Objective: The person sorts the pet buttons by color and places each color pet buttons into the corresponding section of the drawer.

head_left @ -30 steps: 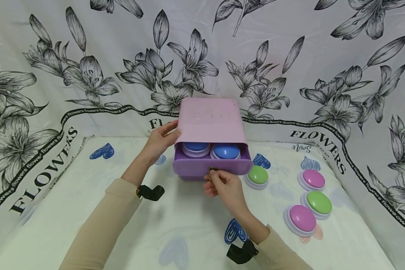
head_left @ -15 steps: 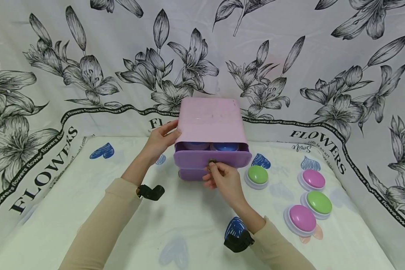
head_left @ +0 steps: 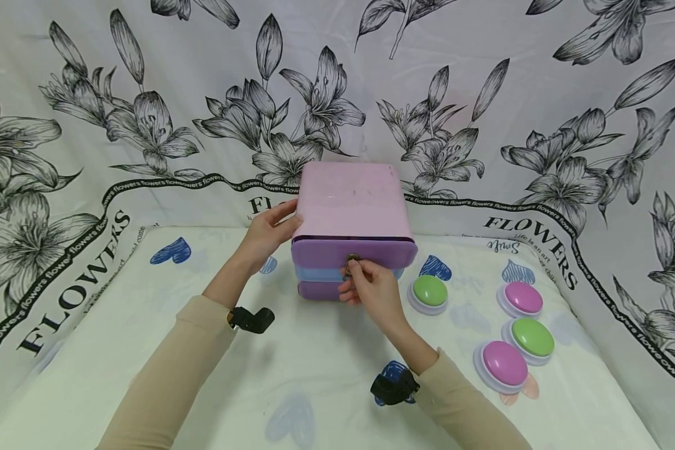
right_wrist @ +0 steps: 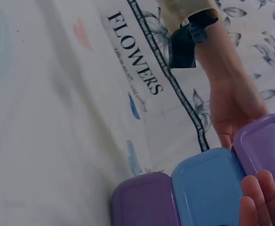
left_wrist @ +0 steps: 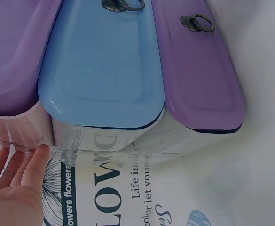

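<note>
A small pink drawer cabinet (head_left: 351,200) stands at the back of the cloth-covered surface. Its top purple drawer (head_left: 315,253) is almost fully in, with a thin dark gap below the pink lid. A blue drawer (left_wrist: 104,66) and a lower purple drawer (left_wrist: 203,75) sit beneath it, both with ring pulls. My right hand (head_left: 375,295) pinches the top drawer's ring pull (head_left: 351,257) between thumb and finger. My left hand (head_left: 270,234) rests against the cabinet's left side, its fingers mostly straight. The top drawer's contents are hidden.
To the right of the cabinet lies a green round button (head_left: 430,290). Farther right sit a pink button (head_left: 523,297), another green button (head_left: 532,337) and a second pink button (head_left: 505,362). A flower-printed cloth (head_left: 450,37) hangs behind.
My right hand has pushed the top drawer back into the cabinet. The blue round buttons inside it have gone out of sight, and the blue drawer below now shows. My left hand has stayed still.
</note>
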`<state>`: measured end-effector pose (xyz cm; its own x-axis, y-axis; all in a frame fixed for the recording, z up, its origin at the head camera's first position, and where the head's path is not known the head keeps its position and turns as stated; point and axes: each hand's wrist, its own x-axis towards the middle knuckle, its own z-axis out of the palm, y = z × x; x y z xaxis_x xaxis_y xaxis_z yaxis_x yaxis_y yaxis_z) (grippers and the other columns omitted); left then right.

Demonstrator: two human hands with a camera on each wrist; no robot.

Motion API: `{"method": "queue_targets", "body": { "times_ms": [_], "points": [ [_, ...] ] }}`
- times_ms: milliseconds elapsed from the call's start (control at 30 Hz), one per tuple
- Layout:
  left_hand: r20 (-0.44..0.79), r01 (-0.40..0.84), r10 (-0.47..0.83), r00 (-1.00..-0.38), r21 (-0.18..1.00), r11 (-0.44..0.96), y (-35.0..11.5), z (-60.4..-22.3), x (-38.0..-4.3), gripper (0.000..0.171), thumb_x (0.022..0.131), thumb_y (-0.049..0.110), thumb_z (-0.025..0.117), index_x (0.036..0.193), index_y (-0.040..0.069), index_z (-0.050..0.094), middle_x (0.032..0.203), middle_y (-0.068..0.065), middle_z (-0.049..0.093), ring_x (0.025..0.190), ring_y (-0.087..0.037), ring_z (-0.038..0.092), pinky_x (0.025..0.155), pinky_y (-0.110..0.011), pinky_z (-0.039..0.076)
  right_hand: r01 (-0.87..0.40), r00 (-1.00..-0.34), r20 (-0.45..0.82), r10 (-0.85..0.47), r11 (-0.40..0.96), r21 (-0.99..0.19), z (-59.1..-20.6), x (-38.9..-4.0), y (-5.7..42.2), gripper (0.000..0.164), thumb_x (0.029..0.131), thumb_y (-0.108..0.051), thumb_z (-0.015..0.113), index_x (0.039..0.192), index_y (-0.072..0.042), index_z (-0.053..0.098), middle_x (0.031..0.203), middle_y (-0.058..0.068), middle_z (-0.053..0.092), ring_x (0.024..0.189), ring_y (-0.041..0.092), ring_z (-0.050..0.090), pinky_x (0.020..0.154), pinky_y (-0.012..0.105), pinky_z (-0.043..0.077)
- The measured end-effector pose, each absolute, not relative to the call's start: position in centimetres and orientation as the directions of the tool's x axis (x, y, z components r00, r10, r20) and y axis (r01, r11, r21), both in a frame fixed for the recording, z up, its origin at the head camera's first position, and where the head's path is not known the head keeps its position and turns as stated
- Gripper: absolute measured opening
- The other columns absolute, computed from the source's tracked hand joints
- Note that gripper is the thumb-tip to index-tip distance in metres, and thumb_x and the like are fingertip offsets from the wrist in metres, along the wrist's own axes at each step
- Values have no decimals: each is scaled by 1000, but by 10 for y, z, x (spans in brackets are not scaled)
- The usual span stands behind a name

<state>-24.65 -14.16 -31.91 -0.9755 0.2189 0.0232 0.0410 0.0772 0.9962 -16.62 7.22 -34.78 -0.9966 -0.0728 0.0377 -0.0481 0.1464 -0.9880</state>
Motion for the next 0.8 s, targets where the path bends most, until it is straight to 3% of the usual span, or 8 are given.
{"method": "queue_targets", "body": {
  "times_ms": [300, 800],
  "points": [
    [21, 39, 220, -975, 996, 78, -141, -316, -244, 57, 92, 20, 56, 143, 8, 33, 149, -7, 30, 129, -23, 41, 101, -31, 43, -92, -994, 83, -68, 133, -987, -375, -189, 74, 42, 93, -39, 52, 97, 0, 68, 68, 12, 67, 58, 23, 67, 52, 33, 58],
    [49, 71, 203, -978, 992, 105, -145, -337, -258, 60, 90, 31, 59, 143, 15, 35, 148, -2, 32, 128, -20, 43, 101, -32, 43, -172, -985, 166, -47, 155, -973, -378, -196, 71, 35, 94, -35, 51, 91, -5, 68, 62, 10, 64, 53, 22, 65, 49, 34, 57]
  ]
}}
